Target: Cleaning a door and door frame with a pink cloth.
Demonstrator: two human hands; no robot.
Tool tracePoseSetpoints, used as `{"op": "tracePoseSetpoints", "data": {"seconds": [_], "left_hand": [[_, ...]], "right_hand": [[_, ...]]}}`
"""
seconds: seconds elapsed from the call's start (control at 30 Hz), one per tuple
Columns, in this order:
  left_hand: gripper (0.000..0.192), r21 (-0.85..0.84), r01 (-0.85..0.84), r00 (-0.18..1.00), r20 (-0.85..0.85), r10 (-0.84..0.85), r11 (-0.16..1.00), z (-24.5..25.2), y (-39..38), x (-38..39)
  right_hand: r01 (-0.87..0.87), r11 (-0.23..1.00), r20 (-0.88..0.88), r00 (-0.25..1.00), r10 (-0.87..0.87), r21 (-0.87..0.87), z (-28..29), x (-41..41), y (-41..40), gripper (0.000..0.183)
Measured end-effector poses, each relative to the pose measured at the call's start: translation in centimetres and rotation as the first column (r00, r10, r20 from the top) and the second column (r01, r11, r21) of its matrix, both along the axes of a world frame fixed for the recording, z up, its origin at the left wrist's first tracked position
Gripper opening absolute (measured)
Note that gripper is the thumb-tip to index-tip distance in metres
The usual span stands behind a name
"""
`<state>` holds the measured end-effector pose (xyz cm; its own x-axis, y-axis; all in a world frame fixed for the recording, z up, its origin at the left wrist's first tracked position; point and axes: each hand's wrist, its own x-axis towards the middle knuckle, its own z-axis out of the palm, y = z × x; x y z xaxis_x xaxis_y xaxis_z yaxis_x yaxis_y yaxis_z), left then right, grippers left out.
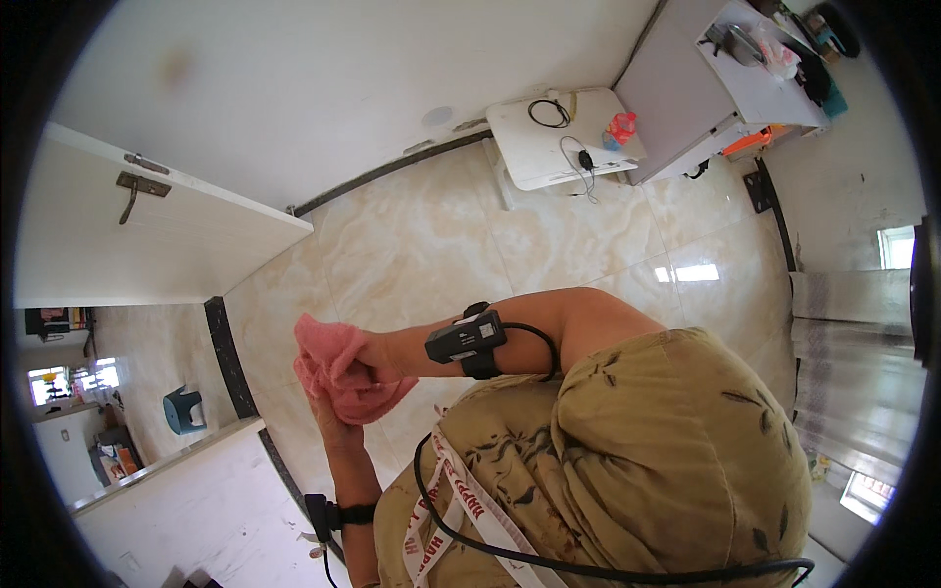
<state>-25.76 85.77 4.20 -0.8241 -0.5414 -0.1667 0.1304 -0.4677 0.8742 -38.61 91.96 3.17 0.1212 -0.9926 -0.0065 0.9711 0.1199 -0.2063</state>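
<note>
A pink cloth, fluffy like a towel, is bunched up between my two hands at the left of the view. My right hand grips it from the right side, its fingertips buried in the folds. From below, my left hand holds the lower part, and the cloth hides most of its fingers. Both hands are in the air above the tiled floor. Each forearm carries a strapped black device, the right one with a cable.
A white door stands ajar at upper left, beside a doorway with a dark threshold. Beyond it is a blue-green stool. By the wall, a low white table bears cables and a bottle. A black cable crosses my body.
</note>
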Motion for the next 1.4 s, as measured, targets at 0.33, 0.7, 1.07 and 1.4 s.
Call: {"op": "tracePoseSetpoints", "data": {"seconds": [0.33, 0.7, 1.07, 1.4], "left_hand": [[0.061, 0.26, 0.151, 0.983, -0.138, -0.118, 0.954, 0.6, 13.6, -0.7], [0.048, 0.119, 0.092, 0.941, 0.315, -0.125, 0.989, -4.2, 23.5, -3.2], [0.043, -0.223, 0.342, 0.72, 0.687, -0.102, 0.913, -7.2, 31.2, -18.6], [0.045, -0.272, 0.619, 0.611, 0.756, -0.235, 0.737, -8.1, 34.0, -29.1]], "right_hand": [[0.104, 0.92, -0.149, 0.987, -0.05, 0.379, 2.3, -0.9, 14.5, 0.017], [0.26, 0.925, -0.572, 0.818, -0.058, 0.279, -15.4, -1.3, 22.3, 0.015], [0.233, 0.884, -0.33, 0.939, -0.097, 0.404, -5.5, -20.0, 37.0, 0.023], [0.366, 0.637, -0.28, 0.93, -0.236, 0.679, -8.3, -32.8, 46.4, 0.019]]}}
